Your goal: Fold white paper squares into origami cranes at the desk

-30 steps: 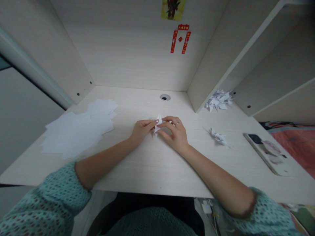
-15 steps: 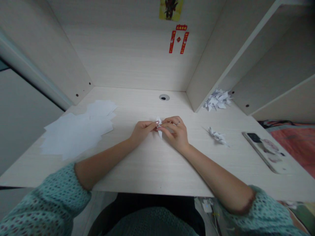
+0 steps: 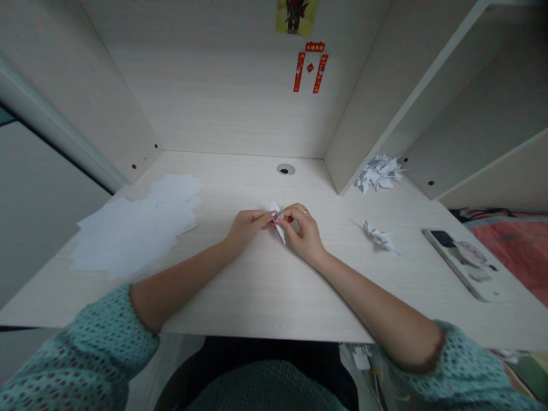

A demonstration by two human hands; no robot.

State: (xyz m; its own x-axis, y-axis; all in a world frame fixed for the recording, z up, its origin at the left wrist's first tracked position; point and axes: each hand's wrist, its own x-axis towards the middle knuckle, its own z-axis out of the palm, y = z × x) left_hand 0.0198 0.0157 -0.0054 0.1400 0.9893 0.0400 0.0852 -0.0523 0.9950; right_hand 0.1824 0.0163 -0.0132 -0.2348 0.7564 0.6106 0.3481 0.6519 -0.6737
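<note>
Between my two hands, near the middle of the desk, is a small piece of folded white paper (image 3: 280, 233) with pointed ends. My left hand (image 3: 245, 228) pinches it from the left, thumb and fingertips closed on it. From the right, my right hand (image 3: 305, 231) grips the same paper between thumb and fingers; a ring shows on one finger. The fingertips cover the paper's middle, so its exact folds are hidden. Off to the right lies a small cluster of folded white paper pieces (image 3: 379, 236).
White paper sheets (image 3: 132, 231) spread over the desk's left side. A heap of folded paper (image 3: 379, 172) sits beside the upright panel (image 3: 355, 108). At the right lies a phone (image 3: 464, 265). A cable hole (image 3: 285, 169) is at the back of the desk (image 3: 257, 291).
The folded paper has tilted, its lower tip now pointing further right. My right hand's fingers have curled in and shifted slightly. My left hand stays about where it was.
</note>
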